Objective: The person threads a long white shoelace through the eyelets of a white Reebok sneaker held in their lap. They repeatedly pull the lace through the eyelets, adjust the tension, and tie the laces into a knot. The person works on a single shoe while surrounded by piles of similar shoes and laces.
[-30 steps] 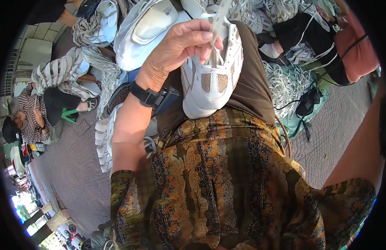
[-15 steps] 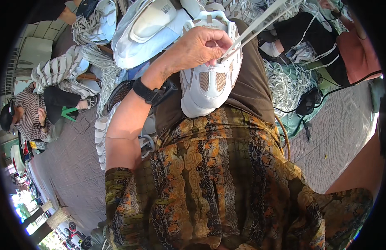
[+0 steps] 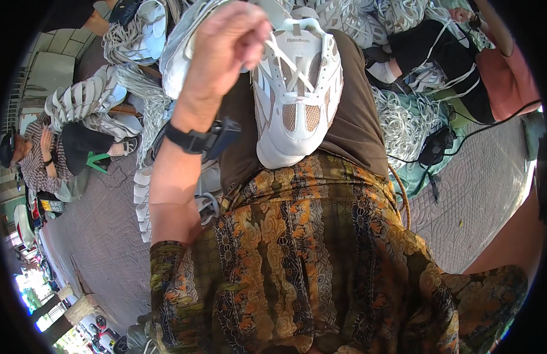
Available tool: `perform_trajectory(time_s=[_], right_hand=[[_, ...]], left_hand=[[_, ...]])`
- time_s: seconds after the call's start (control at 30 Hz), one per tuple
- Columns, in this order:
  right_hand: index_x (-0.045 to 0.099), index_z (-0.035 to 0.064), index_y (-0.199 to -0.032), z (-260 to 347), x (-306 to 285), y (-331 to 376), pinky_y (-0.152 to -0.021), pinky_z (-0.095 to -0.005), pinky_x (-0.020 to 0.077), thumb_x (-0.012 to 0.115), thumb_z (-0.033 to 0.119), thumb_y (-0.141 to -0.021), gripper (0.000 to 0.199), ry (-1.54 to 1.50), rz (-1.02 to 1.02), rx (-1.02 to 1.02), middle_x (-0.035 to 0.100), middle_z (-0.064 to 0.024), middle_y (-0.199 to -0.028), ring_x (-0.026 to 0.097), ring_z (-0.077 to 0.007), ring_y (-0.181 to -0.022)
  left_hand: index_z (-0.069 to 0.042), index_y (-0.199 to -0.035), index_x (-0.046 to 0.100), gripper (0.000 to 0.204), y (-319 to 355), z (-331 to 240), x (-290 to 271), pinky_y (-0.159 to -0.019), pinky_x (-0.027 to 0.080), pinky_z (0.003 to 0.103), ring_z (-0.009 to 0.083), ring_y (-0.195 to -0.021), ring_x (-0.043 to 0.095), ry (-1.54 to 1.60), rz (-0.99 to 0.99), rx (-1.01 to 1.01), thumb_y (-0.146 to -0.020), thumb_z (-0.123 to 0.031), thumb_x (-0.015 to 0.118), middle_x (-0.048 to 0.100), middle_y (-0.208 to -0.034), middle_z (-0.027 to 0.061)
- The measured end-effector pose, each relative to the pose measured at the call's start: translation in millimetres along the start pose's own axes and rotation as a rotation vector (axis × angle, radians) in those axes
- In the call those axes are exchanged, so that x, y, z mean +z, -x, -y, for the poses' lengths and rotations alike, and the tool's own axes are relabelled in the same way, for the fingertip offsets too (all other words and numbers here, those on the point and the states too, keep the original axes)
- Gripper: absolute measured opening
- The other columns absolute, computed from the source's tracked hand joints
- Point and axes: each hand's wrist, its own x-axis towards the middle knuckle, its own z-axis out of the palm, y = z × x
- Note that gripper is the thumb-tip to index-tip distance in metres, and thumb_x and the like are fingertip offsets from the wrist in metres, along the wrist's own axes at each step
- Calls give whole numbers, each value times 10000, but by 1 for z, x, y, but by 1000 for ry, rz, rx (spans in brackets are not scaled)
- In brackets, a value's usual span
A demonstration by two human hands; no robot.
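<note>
A white sneaker [image 3: 285,138] with beige mesh panels rests on my lap, its toe toward me. A flat white shoelace [image 3: 290,64] is threaded through its lowest eyelets and crosses over the tongue. One end of the lace runs up left to my left hand [image 3: 229,44], which is raised beside the shoe, above and left of it. The fingers are smeared by motion but look closed on the lace. My right hand is out of view; only part of the right arm shows at the right edge.
Stacked white shoe uppers [image 3: 79,97] lie at the left. A heap of white laces [image 3: 403,124] sits on green cloth at the right, beside a black cable [image 3: 492,125]. Another person [image 3: 40,150] sits at far left; a person in pink [image 3: 506,76] is at right.
My left hand has moved from above the shoe's tongue to the left, drawing lace with it. The lace strands that stretched to the upper right now lie crossed over the tongue.
</note>
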Motion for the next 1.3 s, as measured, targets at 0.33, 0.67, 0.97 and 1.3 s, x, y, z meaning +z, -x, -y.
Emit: perform_trajectory(time_s=[0.33, 0.67, 0.97, 1.3], right_hand=[[644, 78, -894, 25, -22, 18, -517, -316, 497, 517, 219, -868, 191, -214, 70, 96, 658, -75, -872, 644, -202, -675], [641, 79, -898, 215, -40, 120, -483, -307, 494, 513, 224, -874, 195, -1034, 704, 569, 656, -69, -853, 647, -190, -645], [629, 38, -871, 418, -42, 54, -654, -358, 517, 573, 95, -851, 83, -736, 416, 272, 643, -137, -790, 635, -333, -723], [607, 47, -938, 503, -146, -47, -582, -355, 499, 665, 61, -784, 165, -857, -319, 45, 593, -75, -943, 618, -286, -701]], left_hand=[[6, -1081, 543, 172, 55, -47, -61, -490, 360, 220, 98, -557, 446, 244, -50, -72, -935, -83, 561, 512, -755, 53], [96, -1085, 467, 171, 135, -91, -262, -638, 404, 282, 173, -716, 435, 506, -555, 189, -934, 17, 485, 427, -809, 74], [64, -1212, 518, 316, 258, 0, -293, -687, 560, 305, 273, -875, 672, -369, -1245, -482, -928, -73, 548, 615, -1119, 214], [-50, -1067, 640, 266, 144, 22, -37, -635, 533, 286, 173, -831, 659, -1218, -361, 212, -809, 6, 666, 659, -1080, 107]])
